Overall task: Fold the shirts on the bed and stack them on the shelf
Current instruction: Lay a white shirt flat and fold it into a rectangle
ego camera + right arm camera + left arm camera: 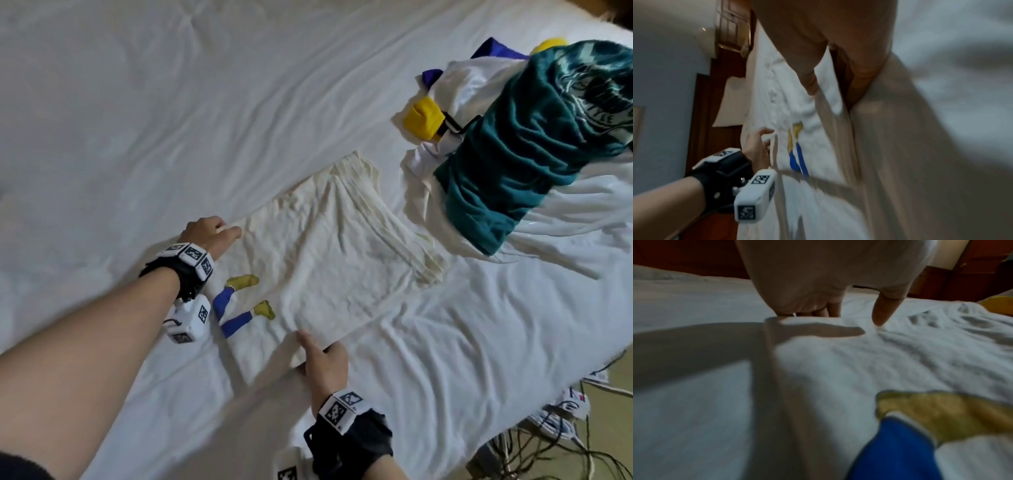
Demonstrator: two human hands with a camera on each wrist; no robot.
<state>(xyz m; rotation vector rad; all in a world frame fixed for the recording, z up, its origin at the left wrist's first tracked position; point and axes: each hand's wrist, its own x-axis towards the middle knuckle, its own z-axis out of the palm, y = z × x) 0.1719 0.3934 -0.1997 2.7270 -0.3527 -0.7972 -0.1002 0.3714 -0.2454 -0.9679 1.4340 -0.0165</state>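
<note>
both hands [270,301] grip cream shirt [329,267].

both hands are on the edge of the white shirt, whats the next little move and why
Probably carry the pinched edge across toward the collar end. The left hand and right hand each grip an edge of the white shirt, which lies flat but only partly folded, while the pile of unfolded clothes waits beside it.
</note>
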